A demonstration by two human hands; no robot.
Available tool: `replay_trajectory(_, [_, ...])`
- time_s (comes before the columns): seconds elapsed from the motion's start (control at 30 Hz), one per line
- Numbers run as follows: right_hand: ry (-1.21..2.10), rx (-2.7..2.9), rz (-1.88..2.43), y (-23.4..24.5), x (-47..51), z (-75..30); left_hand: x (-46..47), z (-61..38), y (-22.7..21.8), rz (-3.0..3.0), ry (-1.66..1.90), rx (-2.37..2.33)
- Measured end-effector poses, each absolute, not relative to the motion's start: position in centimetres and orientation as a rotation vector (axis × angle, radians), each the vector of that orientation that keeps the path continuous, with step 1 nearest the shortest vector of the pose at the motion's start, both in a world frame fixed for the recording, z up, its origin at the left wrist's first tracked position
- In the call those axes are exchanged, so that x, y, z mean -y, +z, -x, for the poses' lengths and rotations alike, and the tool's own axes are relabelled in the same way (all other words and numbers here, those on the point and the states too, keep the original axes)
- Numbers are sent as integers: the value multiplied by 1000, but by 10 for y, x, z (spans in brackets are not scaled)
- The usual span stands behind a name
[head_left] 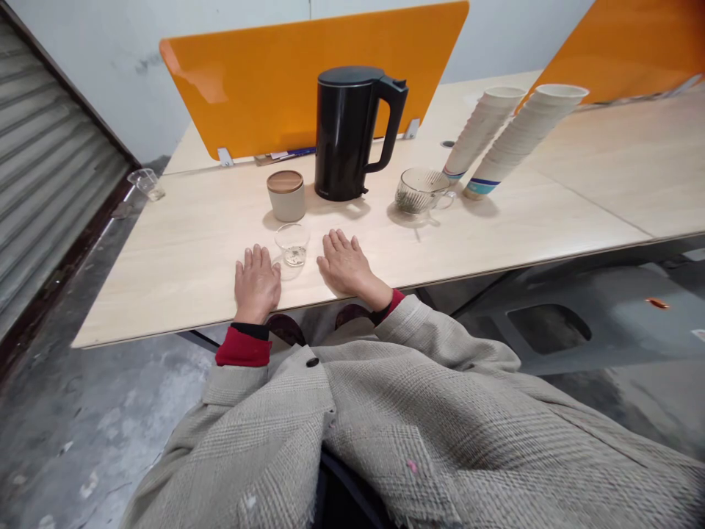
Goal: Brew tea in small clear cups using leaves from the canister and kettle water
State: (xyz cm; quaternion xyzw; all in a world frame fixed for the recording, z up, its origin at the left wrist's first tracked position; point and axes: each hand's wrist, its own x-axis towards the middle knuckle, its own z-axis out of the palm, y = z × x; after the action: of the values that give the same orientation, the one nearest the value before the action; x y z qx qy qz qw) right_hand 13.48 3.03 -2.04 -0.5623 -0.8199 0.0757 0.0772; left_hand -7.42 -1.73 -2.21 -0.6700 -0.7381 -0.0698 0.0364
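Note:
My left hand [257, 283] rests palm down on the table near its front edge, fingers stretched out, holding nothing. To the right, my right hand [346, 263] also lies flat with its fingers extended. Between them stands a small clear plastic cup [293, 247] with dark specks in its bottom; neither hand grips it. Just behind the cup is a grey canister [287, 204] with a wooden lid. A black electric kettle [344, 136] stands farther back, its handle to the right. Right of the kettle, a ribbed glass cup [421, 192] holds some dark leaf-like bits.
Two tall leaning stacks of paper cups, a left one [485, 132] and a right one [526, 139], stand at the right. An orange divider [258, 88] runs behind the kettle. Another clear cup [147, 185] is at the table's left edge. A grey plastic stool [617, 316] sits at right.

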Motion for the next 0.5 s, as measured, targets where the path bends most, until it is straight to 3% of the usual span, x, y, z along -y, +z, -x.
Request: replay_trajectory(0.5, [284, 2437, 1687, -17, -31, -134, 18, 74, -19, 2075, -227, 2283])
